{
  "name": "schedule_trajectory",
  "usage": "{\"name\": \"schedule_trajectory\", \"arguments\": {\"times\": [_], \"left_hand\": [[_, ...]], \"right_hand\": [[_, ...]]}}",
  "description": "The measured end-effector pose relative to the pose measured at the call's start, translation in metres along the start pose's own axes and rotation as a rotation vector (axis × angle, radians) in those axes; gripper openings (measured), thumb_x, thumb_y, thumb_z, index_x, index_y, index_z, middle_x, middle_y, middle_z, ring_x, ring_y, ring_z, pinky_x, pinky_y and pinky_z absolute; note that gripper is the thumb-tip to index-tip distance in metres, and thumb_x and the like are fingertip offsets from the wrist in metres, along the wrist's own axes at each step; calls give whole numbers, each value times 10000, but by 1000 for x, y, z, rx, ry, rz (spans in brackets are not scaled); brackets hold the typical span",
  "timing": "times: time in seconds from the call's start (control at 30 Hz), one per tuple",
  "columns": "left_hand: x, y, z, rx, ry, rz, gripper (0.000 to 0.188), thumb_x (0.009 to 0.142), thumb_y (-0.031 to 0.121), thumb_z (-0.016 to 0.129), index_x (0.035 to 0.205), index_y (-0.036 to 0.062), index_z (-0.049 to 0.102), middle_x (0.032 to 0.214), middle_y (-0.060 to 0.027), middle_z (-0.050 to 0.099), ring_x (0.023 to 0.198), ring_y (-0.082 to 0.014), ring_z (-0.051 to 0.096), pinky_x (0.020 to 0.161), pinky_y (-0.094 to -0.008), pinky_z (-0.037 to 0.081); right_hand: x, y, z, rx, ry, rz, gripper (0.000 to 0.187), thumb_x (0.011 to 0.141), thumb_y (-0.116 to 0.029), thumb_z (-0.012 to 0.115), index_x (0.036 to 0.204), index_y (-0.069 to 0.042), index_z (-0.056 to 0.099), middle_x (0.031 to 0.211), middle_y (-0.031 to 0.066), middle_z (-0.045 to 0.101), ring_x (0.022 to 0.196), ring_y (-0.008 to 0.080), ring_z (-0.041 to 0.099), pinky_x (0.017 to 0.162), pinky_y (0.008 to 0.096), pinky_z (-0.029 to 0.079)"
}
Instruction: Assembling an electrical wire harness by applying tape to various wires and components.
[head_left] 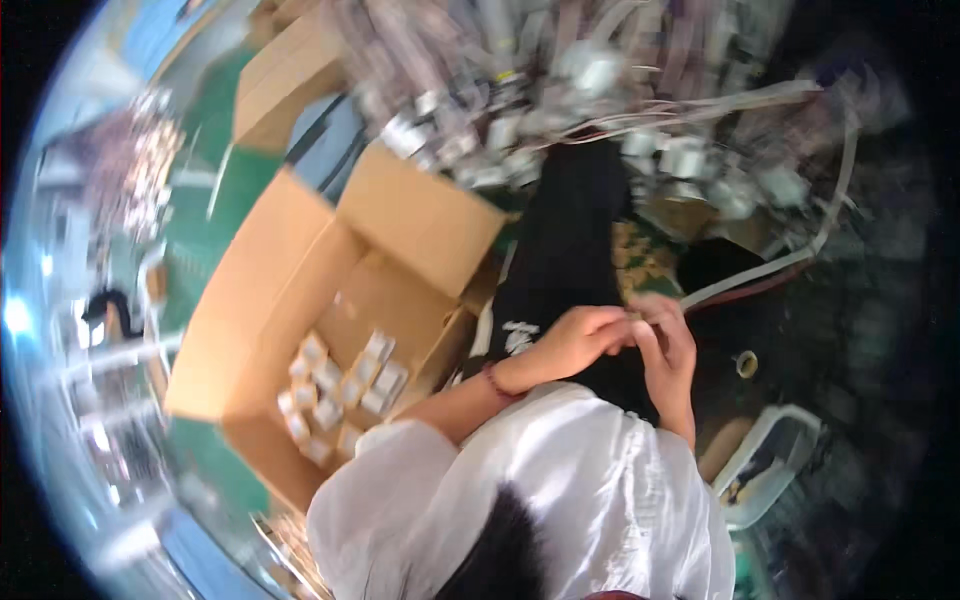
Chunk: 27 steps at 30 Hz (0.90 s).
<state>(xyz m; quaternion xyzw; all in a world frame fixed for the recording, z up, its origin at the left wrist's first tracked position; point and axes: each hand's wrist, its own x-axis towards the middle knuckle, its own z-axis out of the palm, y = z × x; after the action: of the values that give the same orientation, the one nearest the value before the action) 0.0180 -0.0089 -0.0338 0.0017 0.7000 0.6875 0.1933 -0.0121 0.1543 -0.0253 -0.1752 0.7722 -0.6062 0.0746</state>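
Just right of centre in the frame, a bare left hand (pixel 572 348) with a dark red beaded bracelet (pixel 489 378) at the wrist meets a bare right hand (pixel 668 352), fingertips to fingertips. On both, thumb and fingers are drawn in close like a fine pinch, but honestly it's too blurry to tell what either grip has in it, if anything. Closest thing to them is a long, pale, ribbon-like cable (pixel 818 243), which shows right beside the right hand's fingers and sweeps off in a big curve to the upper right. Can't say for sure if it touches the fingers or passes behind them.

Handling-wise, my guess: light, bendy, a bit springy along that curve, and probably smooth enough to slide. Doesn't strike me as fragile mid-length; I'd be fussier about any end or joint. Best hold is probably close to the near end, thumb against forefinger, no hard squeeze, with the long run left slack so it doesn't tug.

Left of centre, an open brown cardboard box (pixel 250 275) has small white blocky pieces (pixel 325 376) inside, well apart from both hands.
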Motion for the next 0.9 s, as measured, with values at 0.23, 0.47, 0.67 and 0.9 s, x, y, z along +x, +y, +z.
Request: {"name": "schedule_trajectory", "arguments": {"times": [0.23, 0.47, 0.67, 0.9], "left_hand": [[-25, -19, -18, -321, 67, -88, 262, 968, 230, 483, 920, 27, 642, 628, -10, 550, 494, -65, 476, 454, -225, 380], [-47, -22, -41, -470, -55, -84, 293, 968, 274, 485, 910, 21, 620, 603, 16, 507, 526, -69, 459, 491, -220, 385], [-135, -70, -186, 12, 863, -153, 283, 888, 301, 575, 880, 23, 626, 727, -32, 616, 686, -143, 582, 645, -285, 473], [-279, -274, -204, 1190, 761, -1007, 477, 741, 302, 706, 1109, 57, 526, 898, -180, 611, 846, -350, 616, 732, -468, 494]], "right_hand": [[6, -17, 26, -21, -85, 63, 119, 872, -12, 569, 913, 51, 662, 940, 113, 581, 802, 164, 557, 677, 268, 461], [9, -24, 49, -6, -192, 100, 93, 846, -7, 601, 860, 71, 649, 899, 101, 596, 747, 142, 559, 608, 232, 464], [11, -9, 36, 234, 41, 422, 181, 938, -161, 546, 923, 12, 598, 875, 111, 632, 659, 124, 602, 575, 246, 526], [12, 1, 33, 550, 36, 628, 157, 922, -159, 574, 949, -8, 609, 875, 114, 640, 654, 108, 605, 586, 231, 539]]}}
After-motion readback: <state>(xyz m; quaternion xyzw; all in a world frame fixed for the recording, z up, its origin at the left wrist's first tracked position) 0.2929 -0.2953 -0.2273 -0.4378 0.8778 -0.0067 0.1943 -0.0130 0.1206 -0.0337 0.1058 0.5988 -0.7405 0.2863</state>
